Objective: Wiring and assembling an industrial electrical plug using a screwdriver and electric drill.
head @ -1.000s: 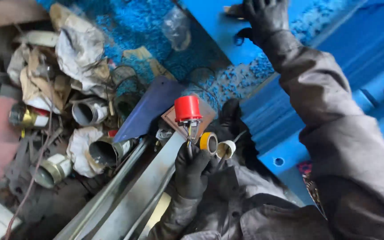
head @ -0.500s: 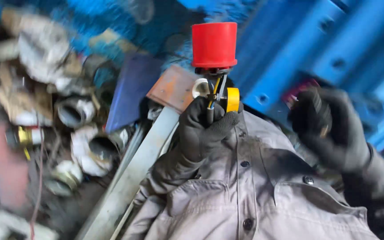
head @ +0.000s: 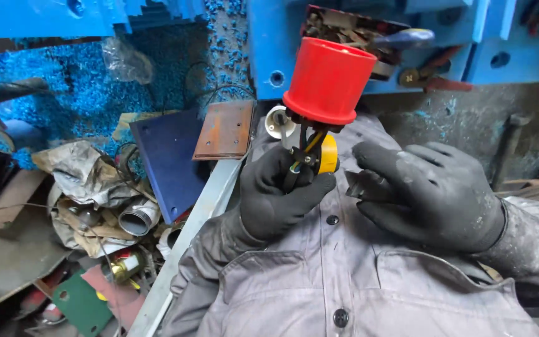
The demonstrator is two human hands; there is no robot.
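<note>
The red plug (head: pixel 329 78) is held up at the middle of the view, at about twelve o'clock from the left hand (head: pixel 279 193), its wide end tilted towards one o'clock. The left hand's gloved fingers are clenched around the wires (head: pixel 307 150) and a yellow part (head: pixel 329 153) under the plug's collar. A white fitting (head: pixel 277 120) is seen just behind, at ten o'clock from the plug's base. The right hand (head: pixel 428 190) is raised at three o'clock from the wires, near but apart from them; a small dark piece (head: pixel 363 186) appears to be pinched at its fingertips, though the grip cannot be told for certain. The step in hand is judged to be work on the plug's wired end. A steady left grip and a fine approach by the right fingertips would be called for. Scrap pipes (head: pixel 137 218) and a rusty plate (head: pixel 224 130) lie at nine o'clock.
</note>
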